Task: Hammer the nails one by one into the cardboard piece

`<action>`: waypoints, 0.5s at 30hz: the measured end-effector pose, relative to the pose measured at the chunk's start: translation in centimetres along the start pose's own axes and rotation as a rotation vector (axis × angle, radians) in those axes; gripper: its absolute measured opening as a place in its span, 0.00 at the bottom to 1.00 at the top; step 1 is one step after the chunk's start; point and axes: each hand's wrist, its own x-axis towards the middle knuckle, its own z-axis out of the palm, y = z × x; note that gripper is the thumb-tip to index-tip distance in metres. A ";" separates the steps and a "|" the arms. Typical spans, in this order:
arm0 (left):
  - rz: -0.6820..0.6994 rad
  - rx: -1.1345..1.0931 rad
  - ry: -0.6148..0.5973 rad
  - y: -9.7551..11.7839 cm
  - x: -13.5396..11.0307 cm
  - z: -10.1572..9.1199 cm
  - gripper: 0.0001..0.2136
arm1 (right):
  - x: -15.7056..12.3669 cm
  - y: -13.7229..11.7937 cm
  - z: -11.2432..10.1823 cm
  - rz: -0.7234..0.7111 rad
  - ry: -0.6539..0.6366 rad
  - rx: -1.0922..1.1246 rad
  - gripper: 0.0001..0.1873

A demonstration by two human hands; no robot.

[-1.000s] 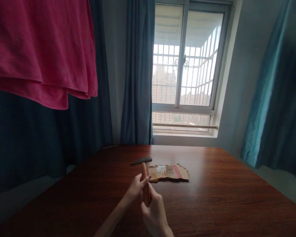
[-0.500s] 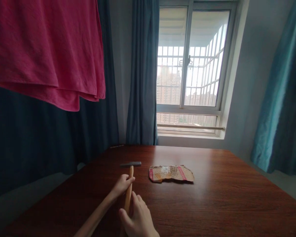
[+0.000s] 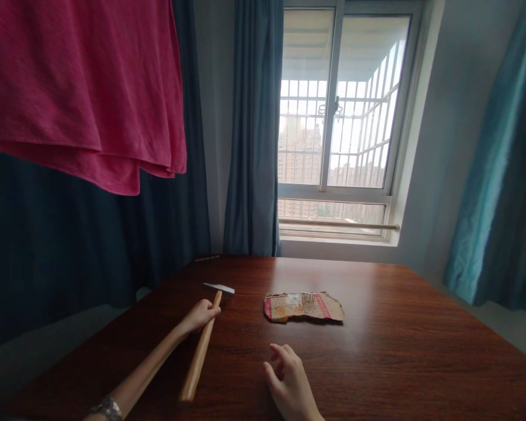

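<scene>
A hammer [image 3: 200,351] with a long wooden handle and a small metal head [image 3: 219,287] lies slanted on the dark wooden table [image 3: 398,351]. My left hand [image 3: 199,316] is closed around the handle just below the head. My right hand [image 3: 287,377] hovers over the table to the right of the handle, fingers loosely curled and apart, holding nothing. A flat torn piece of patterned cardboard [image 3: 304,306] with pink stripes lies on the table beyond my right hand.
A pink cloth [image 3: 79,88] hangs at the upper left. Blue curtains [image 3: 252,128] frame a barred window [image 3: 337,117] behind the table; another curtain [image 3: 499,175] hangs at the right. A thin stick [image 3: 207,258] lies at the table's far left corner.
The hammer went from upright in both hands to lying slanted on the table further left. My right hand let go of the handle and moved right; my left hand stayed on it.
</scene>
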 end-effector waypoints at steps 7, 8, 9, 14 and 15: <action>0.011 0.142 0.005 -1.8 1.4 0.0 0.15 | 0.0 1.6 -0.9 0.020 -0.005 0.078 0.14; 0.014 0.160 -0.001 -1.8 1.5 0.0 0.15 | 0.0 1.7 -0.9 0.025 -0.017 0.084 0.14; 0.016 0.182 -0.001 -1.8 1.6 -0.1 0.14 | 0.0 1.7 -0.9 0.032 -0.028 0.088 0.13; -0.001 0.354 -0.004 -1.2 1.3 -0.8 0.13 | 0.0 1.7 -1.0 0.054 -0.051 0.111 0.11; -0.012 0.384 -0.011 -1.0 1.2 -0.9 0.13 | 0.0 1.7 -1.1 0.056 -0.052 0.113 0.11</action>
